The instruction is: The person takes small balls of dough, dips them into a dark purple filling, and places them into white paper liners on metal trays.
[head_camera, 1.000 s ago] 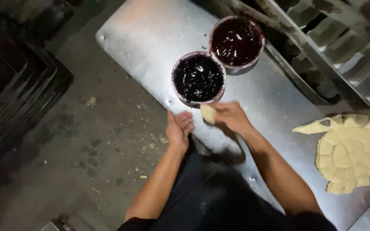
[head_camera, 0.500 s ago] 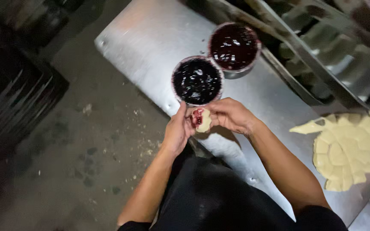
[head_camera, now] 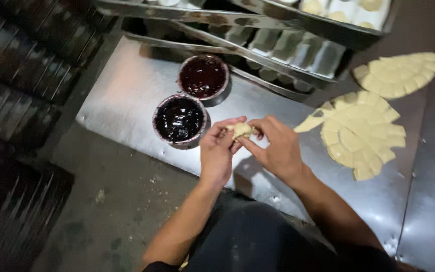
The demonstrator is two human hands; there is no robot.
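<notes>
Head view: both hands meet over the near edge of the steel table (head_camera: 127, 95). The left hand (head_camera: 217, 153) and right hand (head_camera: 278, 146) pinch a small dough piece (head_camera: 241, 130) between their fingertips. A bowl of dark jam (head_camera: 179, 119) sits just left of it, a second bowl (head_camera: 203, 76) behind. Cut dough sheets (head_camera: 363, 133) lie to the right, bare steel between. Half a second ago the dough sat closer to the near bowl.

Bare forearms rising from the lower edge of the frame to meet at centre, left hand (head_camera: 217, 151) and right hand (head_camera: 277, 146) fingertip to fingertip, fingers curled inward in a pinch.
</notes>
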